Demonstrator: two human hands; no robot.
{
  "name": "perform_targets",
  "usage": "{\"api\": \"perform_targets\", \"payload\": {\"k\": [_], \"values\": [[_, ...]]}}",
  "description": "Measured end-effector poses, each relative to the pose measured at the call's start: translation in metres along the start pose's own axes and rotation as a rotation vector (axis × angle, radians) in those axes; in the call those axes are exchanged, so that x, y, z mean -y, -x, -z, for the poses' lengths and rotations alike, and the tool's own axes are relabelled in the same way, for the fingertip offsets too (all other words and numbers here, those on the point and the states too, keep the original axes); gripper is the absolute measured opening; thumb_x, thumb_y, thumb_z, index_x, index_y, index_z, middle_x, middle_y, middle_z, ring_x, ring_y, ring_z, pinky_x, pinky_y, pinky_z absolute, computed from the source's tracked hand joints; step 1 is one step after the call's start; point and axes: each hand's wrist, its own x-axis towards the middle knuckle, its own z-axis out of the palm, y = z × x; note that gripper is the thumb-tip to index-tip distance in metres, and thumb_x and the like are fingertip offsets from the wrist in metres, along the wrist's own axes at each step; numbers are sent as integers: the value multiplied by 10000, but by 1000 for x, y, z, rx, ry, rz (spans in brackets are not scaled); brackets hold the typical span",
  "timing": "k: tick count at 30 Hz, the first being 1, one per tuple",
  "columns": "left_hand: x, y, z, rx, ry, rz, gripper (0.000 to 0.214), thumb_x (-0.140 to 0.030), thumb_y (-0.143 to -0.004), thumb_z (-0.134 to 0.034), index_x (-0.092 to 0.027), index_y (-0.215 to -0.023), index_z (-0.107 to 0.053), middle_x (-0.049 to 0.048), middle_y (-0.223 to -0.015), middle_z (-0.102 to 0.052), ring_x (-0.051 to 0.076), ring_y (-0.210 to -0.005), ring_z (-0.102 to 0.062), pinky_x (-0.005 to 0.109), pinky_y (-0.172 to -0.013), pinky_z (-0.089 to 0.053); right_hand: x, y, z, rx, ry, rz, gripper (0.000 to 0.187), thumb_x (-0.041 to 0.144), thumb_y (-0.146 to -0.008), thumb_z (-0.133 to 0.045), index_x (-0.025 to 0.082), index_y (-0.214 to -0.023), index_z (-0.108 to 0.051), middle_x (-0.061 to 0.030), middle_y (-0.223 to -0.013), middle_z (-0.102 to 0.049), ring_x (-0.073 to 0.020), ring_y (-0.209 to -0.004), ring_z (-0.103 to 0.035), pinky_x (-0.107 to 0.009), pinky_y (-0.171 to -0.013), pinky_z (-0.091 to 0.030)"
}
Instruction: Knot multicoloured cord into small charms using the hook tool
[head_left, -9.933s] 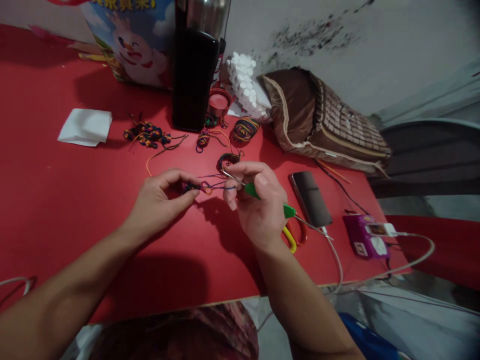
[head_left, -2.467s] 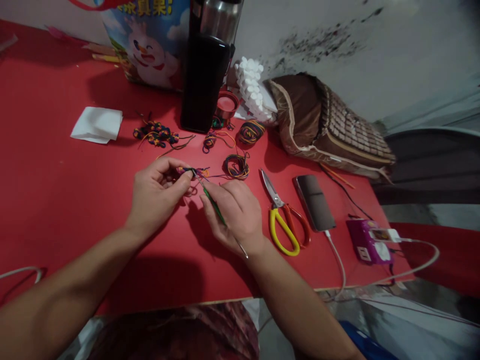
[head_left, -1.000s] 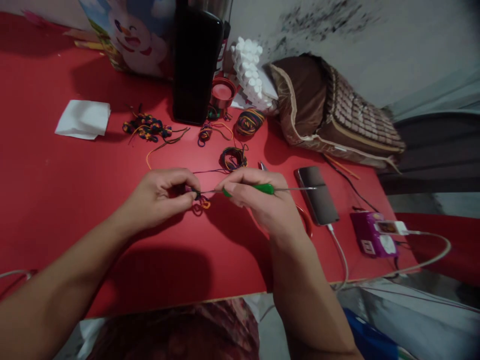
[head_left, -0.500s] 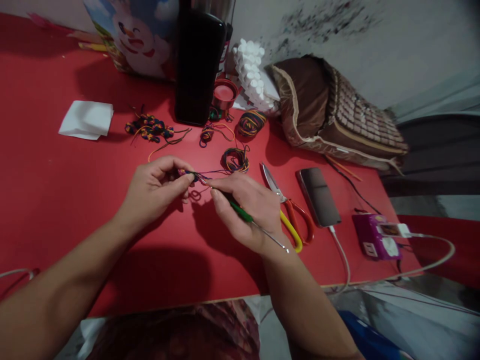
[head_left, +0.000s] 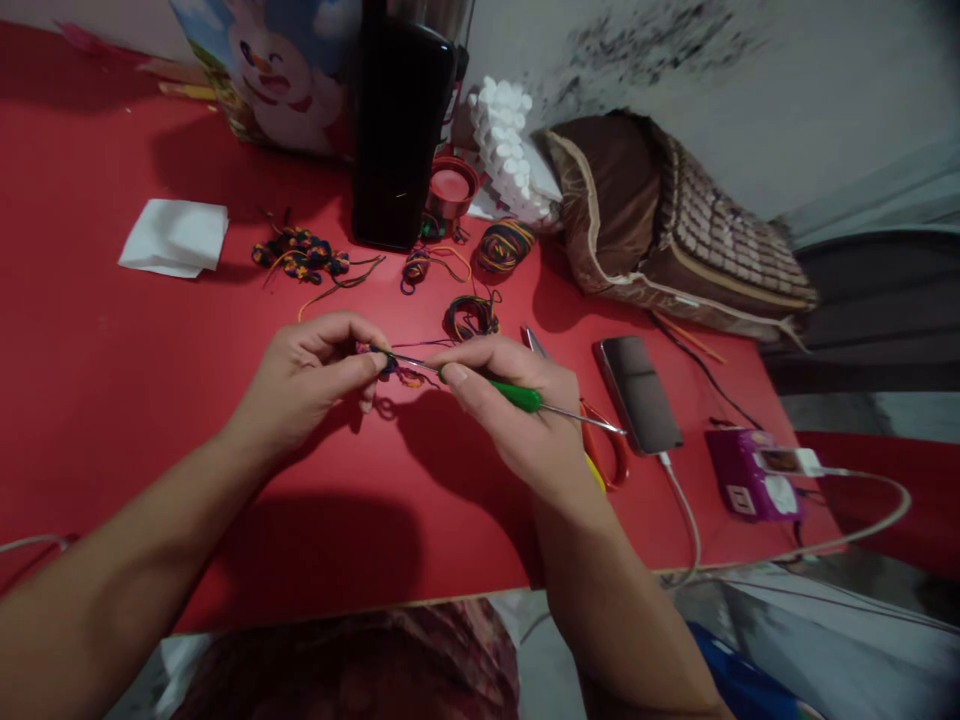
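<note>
Presently: Cord (head_left: 388, 366) Pinched in One Hand, Tool (head_left: 517, 395) in the Other

Head view. Your left hand (head_left: 315, 375) pinches the cord, a small multicoloured knotted length, between thumb and forefinger; it is held over the red table (head_left: 90, 370), directly before you. Your right hand (head_left: 536, 440) grips the tool by its green handle, thumb and forefinger pressed on it; the other fingers are mostly hidden, so their state cannot be told. The tool reaches left to your left fingertips, which cover its tip; whether it passes through a loop cannot be confirmed. Its opposite end appears beside the phone (head_left: 641, 393). Just beyond your right hand lies a coil (head_left: 471, 317), with a ball (head_left: 505, 246) of yarn behind it. Scissors (head_left: 619, 455) are partly hidden by your right hand. Farther left, a knotted cluster (head_left: 300, 256) lies near folded paper (head_left: 174, 237).
</note>
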Motion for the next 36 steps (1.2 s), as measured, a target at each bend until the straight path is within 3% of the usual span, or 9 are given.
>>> {"api": "perform_targets", "payload": {"k": [3, 7, 12, 16, 18, 21, 28, 32, 36], "values": [[2, -1, -1, -33, 31, 6, 41, -171, -818, -741, -202, -836, -721, -44, -604, -602, 134, -477, -574, 249, -403, -511, -4, 2, -4, 22, 102, 197, 126, 214, -1011, -643, 203, -1045, -764, -36, -911, -802, -154, -792, -721, -286, -735, -574], [-1, 2, -3, -126, -237, -106, 52, -144, -816, -719, -191, -837, -719, -49, -604, -614, 109, -493, -570, 224, -468, -473, -7, 7, -11, 43, 311, 436, 179, 177, -1018, -601, 183, -1139, -733, -75, -937, -799, -178, -815, -720, -324, -782, -588], [-6, 4, -2, -83, -515, -299, 127, -72, -808, -667, -185, -811, -726, -38, -694, -673, 89, -609, -613, 195, -573, -470, -1, 6, -7, 28, 169, 256, 141, 193, -1011, -619, 204, -1023, -760, -42, -903, -795, -157, -783, -716, -303, -770, -581], [-7, 3, -1, 5, -355, -228, 96, -99, -820, -685, -184, -801, -725, -36, -646, -658, 87, -534, -576, 194, -500, -448, -1, 0, -1, 12, -102, -76, 122, 215, -973, -674, 200, -899, -770, -1, -784, -745, -136, -705, -673, -275, -683, -550], [-6, 2, -2, 13, -243, -135, 64, -128, -819, -707, -186, -796, -721, -35, -602, -637, 100, -484, -557, 203, -439, -436, -3, -2, 0, 6, -205, -130, 130, 226, -969, -680, 193, -879, -769, 2, -763, -731, -132, -685, -658, -274, -668, -542], [-3, 0, -2, -10, -98, -39, 37, -159, -806, -738, -189, -792, -723, -39, -565, -597, 121, -455, -549, 223, -393, -468, -5, -2, -1, 15, -179, -78, 116, 219, -983, -672, 194, -921, -766, -6, -805, -754, -136, -716, -683, -275, -688, -557], [2, -5, 1, -84, 124, 60, 61, -140, -760, -742, -190, -783, -718, -38, -540, -585, 121, -437, -523, 221, -356, -475, -10, 6, -12, 59, 326, 485, 194, 154, -1019, -610, 150, -1183, -713, -102, -966, -795, -191, -873, -729, -331, -801, -596], [1, -4, 2, -63, 126, 43, 66, -123, -772, -726, -189, -779, -721, -37, -545, -582, 120, -439, -519, 222, -358, -475, -9, 7, -12, 48, 302, 450, 199, 179, -1032, -600, 177, -1192, -719, -81, -937, -788, -181, -824, -719, -335, -782, -595], [2, -2, 4, -30, 66, -33, 65, -132, -805, -735, -197, -808, -737, -36, -567, -587, 120, -468, -526, 222, -386, -493, 0, 4, -7, 40, 81, 241, 149, 221, -1027, -634, 215, -1095, -766, -50, -948, -800, -165, -837, -725, -319, -785, -588]]}}
